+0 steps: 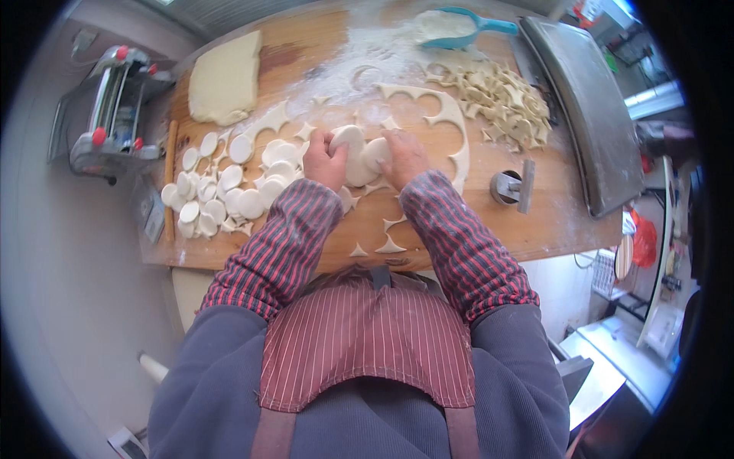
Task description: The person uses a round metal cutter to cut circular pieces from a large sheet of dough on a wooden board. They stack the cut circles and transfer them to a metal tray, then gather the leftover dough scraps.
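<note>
Between my hands are several thin round dough discs (356,160), partly overlapping. My left hand (325,160) pinches a disc between thumb and fingers. On the other side my right hand (405,158) has its fingers on another disc (376,154). A loose heap of cut dough rounds (214,210) spreads to the left of my left hand. Strips of cut-out dough sheet (459,135) curve around to the right, with small pointed scraps (390,245) near the front. A round metal cutter with a flat handle (506,187) stands right of my right hand.
A thick dough slab (225,77) lies at the back left, beside a roller machine (112,115). A wooden rolling pin (170,181) lies along the left edge. Behind are flour and a blue scoop (459,28). Dough scraps (504,100) are piled near a metal tray (585,109) at right.
</note>
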Motion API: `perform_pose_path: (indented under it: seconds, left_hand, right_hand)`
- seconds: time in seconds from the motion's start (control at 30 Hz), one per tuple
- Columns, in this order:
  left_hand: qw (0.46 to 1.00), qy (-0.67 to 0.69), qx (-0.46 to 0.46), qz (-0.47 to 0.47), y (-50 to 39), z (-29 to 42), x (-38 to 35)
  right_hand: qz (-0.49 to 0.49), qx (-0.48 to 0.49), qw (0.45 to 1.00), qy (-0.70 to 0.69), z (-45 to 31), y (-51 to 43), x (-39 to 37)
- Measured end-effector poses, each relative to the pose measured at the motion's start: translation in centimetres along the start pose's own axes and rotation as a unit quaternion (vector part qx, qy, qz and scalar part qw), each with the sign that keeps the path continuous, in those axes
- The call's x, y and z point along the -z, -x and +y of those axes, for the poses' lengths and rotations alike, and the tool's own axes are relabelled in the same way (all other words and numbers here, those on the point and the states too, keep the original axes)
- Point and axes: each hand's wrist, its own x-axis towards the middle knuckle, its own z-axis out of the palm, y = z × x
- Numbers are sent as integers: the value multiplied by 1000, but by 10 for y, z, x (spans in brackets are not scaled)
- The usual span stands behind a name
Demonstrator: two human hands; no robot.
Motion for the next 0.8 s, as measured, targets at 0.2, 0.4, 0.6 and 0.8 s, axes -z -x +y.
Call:
perform_pose_path:
  seconds: [0.2,0.4,0.6,0.8]
  left_hand:
    - [996,-43,80,-27,42,-20,68]
    - [999,14,-34,30,46,-32,119]
    - [896,399,139,-139,57,-54,204]
    - [902,395,175,-16,70,-139,333]
  right_hand:
    - [-82,-64,994,45,-2,-11,-9]
    - [-20,-109,991,-79,-48,4,-5]
    - [-155,-123,888,-415,-203,8,-76]
    - [-161,-59,940,-294,-277,2,-136]
